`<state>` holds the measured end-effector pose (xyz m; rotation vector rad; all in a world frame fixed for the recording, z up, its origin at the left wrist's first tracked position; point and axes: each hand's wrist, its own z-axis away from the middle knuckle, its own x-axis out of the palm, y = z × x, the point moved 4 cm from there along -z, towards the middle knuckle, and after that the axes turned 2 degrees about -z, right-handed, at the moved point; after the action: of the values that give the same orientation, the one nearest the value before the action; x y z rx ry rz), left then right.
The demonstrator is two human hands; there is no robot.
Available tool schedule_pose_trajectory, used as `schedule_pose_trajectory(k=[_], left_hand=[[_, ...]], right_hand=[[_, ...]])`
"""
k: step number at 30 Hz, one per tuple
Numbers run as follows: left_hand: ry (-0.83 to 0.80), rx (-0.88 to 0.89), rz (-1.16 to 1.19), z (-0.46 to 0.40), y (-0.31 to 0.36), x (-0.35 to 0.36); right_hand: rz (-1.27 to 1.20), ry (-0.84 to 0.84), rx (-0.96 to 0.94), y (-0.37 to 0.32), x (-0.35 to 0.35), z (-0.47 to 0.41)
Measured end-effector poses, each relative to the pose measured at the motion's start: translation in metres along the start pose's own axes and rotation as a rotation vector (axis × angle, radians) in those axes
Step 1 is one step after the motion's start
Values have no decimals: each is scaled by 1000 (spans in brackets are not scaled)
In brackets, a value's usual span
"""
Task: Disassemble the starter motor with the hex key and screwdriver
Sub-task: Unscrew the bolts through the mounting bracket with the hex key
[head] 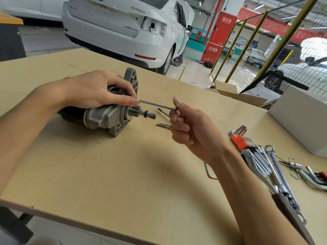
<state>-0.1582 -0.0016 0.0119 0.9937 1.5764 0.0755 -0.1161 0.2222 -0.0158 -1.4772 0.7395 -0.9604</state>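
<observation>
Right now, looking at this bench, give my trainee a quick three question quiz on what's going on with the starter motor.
1. True or false: the left hand rests on top of the starter motor, steadying it on the table.
2. What does the right hand hold? A) a combination wrench B) the hex key C) nothing
3. Fill in: loose screws lie on the table near the motor's ____ end.

Key:
1. True.
2. B; it pinches the key's bent end, with the long arm reaching toward the left fingertips.
3. Pinion shaft end.
</observation>
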Motion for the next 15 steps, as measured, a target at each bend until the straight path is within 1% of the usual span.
schedule_pose_trajectory(k=[2,3,4,7,8,9,11,13,15], left_hand=[[2,4,-3,0,-1,0],[1,4,-4,0,-1,0],[-1,5,-4,0,-1,0],[2,11,1,0,-2,0],[2,10,-1,0,-3,0],[0,11,-5,0,-3,0],[-3,12,-9,0,-3,1],[-3,11,-11,0,-4,1],[-7,8,-15,0,-4,0]], right_hand=[[69,23,-24,-2,-2,1],[154,62,-55,-4,-3,2],[301,123,-122,-6,-6,3],[926,332,-480,-18,-7,10],[1037,366,-560,-20,-6,11],[1077,384,-604,-20,-5,12],[1043,404,-622,-20,-6,12],[956,406,-576,-19,-8,11],[913,421,-475,-16,-9,8]])
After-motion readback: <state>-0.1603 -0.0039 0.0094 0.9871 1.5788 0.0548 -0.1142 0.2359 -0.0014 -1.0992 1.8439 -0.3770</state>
